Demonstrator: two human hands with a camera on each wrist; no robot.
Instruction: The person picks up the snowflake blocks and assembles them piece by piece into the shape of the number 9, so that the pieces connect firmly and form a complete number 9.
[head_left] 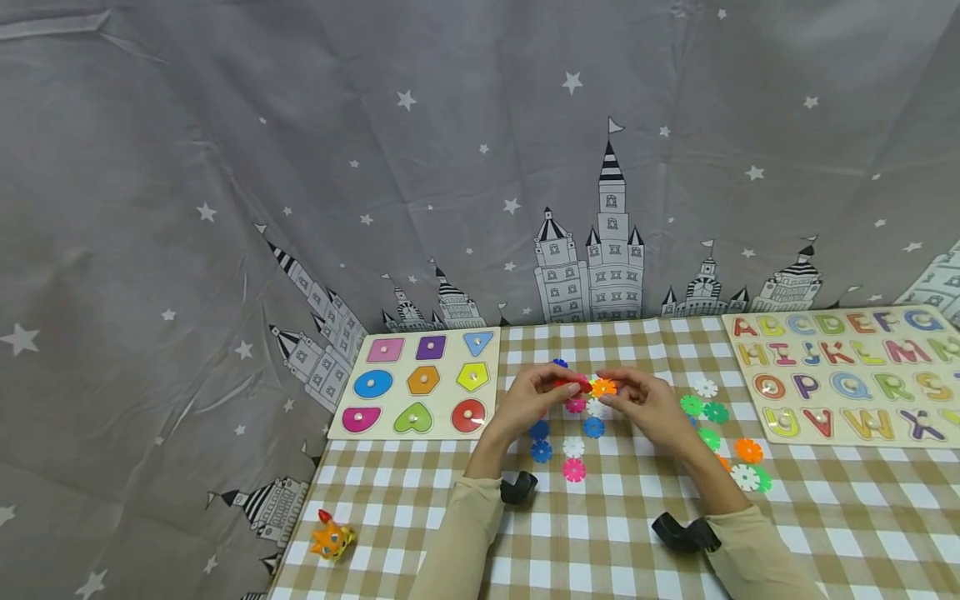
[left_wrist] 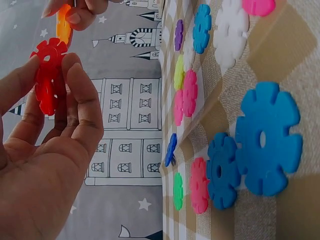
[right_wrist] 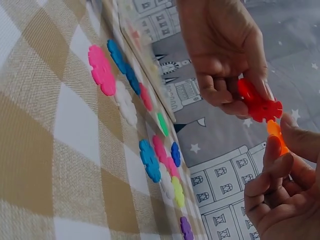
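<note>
In the left wrist view the left hand [left_wrist: 55, 145] pinches red notched discs [left_wrist: 48, 80] between thumb and fingers; they look joined, though how many is unclear. The right hand [head_left: 648, 406] holds an orange notched disc [head_left: 603, 387] by thumb and fingertips. Seen from the right wrist, the orange disc [right_wrist: 276, 134] meets the edge of the red piece [right_wrist: 260, 102], above the cloth; whether they interlock cannot be told. Blue discs [head_left: 541, 451], a white disc [head_left: 573, 447] and a pink disc [head_left: 573, 470] lie below the hands.
A shape puzzle board [head_left: 397, 364] lies at the left, an alphabet board [head_left: 813, 388] at the right. Green discs [head_left: 716, 412], an orange disc [head_left: 748, 451] and white ones are scattered right of the hands. A small orange toy figure [head_left: 331, 539] stands near the table's left edge.
</note>
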